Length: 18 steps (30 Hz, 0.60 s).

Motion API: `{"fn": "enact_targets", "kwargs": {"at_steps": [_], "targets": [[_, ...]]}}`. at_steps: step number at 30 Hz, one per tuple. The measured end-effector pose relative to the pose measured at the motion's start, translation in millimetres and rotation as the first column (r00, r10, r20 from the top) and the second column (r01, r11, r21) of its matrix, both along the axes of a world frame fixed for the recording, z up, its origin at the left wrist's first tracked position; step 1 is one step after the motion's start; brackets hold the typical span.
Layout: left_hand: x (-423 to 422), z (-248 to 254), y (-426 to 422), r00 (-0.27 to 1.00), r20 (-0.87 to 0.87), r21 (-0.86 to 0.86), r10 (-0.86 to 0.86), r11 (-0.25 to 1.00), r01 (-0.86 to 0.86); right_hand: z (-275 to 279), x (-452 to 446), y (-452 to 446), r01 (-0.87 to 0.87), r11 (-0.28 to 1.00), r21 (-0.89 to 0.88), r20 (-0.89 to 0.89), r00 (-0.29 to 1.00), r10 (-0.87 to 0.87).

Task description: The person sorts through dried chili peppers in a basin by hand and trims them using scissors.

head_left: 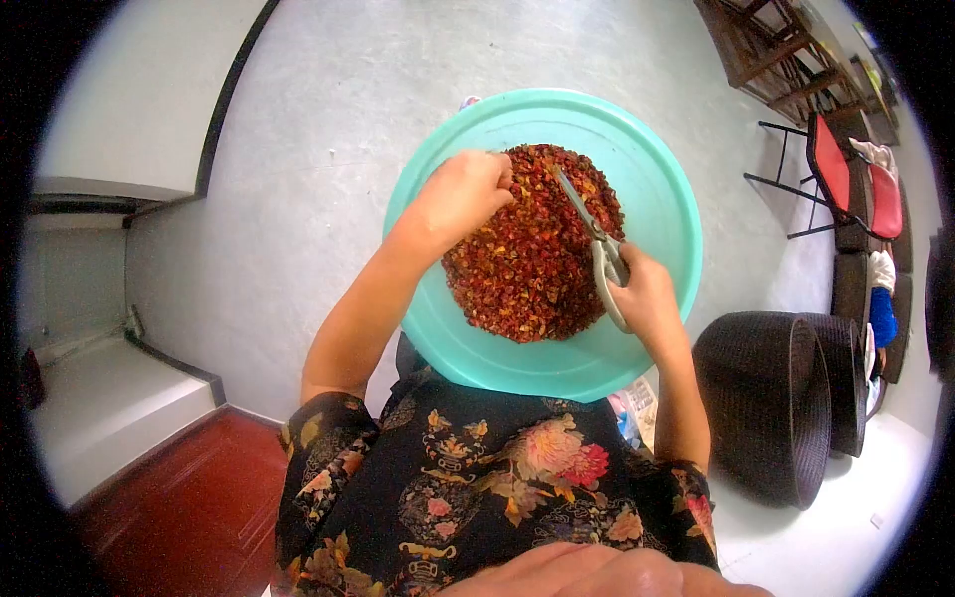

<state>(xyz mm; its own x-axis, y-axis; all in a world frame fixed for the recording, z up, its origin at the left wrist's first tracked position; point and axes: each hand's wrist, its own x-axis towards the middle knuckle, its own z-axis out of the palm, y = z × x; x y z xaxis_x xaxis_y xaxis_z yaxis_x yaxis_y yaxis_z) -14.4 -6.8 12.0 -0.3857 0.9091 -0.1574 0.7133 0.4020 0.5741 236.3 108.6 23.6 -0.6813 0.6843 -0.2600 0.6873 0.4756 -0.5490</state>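
Observation:
A wide turquoise plastic basin (557, 373) rests at my lap, with a heap of cut, dried red pieces that look like chilies (527, 259) in it. My right hand (649, 297) grips a pair of scissors (579, 204) by the pale grey handles. Their metal blades point up and left over the heap and look nearly together. Over the heap's upper left edge, my left hand (466, 194) has its fingers curled in a pinch. Whatever those fingertips hold, if anything, is hidden.
Two dark woven baskets (761, 408) stand at the right. Behind them are a red folding chair (831, 169) and a wooden rack (786, 60). A white cabinet (139, 99) is on the left, above a reddish-brown floor area (189, 497). Grey floor (338, 90) lies beyond the basin.

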Motion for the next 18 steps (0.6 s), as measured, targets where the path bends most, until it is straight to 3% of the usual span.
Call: {"fn": "enact_targets", "kwargs": {"at_steps": [2, 5, 7, 11, 13, 15, 17, 18], "targets": [[3, 3, -3, 0.997, 0.079, -0.030, -0.026, 0.999, 0.029, 0, -1, 0, -0.008, 1.000, -0.007, -0.013, 1.000, 0.008], [6, -10, -4, 0.996, 0.036, -0.020, -0.080, 0.997, 0.081, -2, 1, 1, -0.014, 1.000, -0.007, -0.008, 1.000, 0.014], [7, -21, -3, 0.985, -0.088, 0.066, -0.149, 0.986, 0.155, -4, 2, 1, -0.046, 0.999, 0.013, -0.004, 0.999, 0.046], [6, -31, -1, 0.989, -0.084, 0.055, -0.124, 0.990, 0.129, 3, -1, -2, -0.063, 0.998, -0.014, -0.005, 0.998, 0.063], [5, -29, 6, 0.994, -0.085, -0.064, -0.071, 0.996, 0.066, -3, 1, 2, -0.092, 0.996, -0.009, 0.001, 0.996, 0.092], [4, -41, 8, 0.990, -0.129, 0.123, -0.054, 0.990, 0.070, 4, 2, 1, -0.040, 0.993, -0.107, -0.014, 0.999, 0.038], [1, -40, 16, 0.998, 0.047, 0.186, -0.051, 0.982, 0.041, 6, 8, 1, -0.098, 0.985, -0.142, -0.200, 0.977, 0.069], [-2, -36, 14, 0.988, 0.153, 0.180, -0.029, 0.984, 0.001, 0, 9, 2, -0.118, 0.983, -0.137, -0.198, 0.976, 0.090]]}}
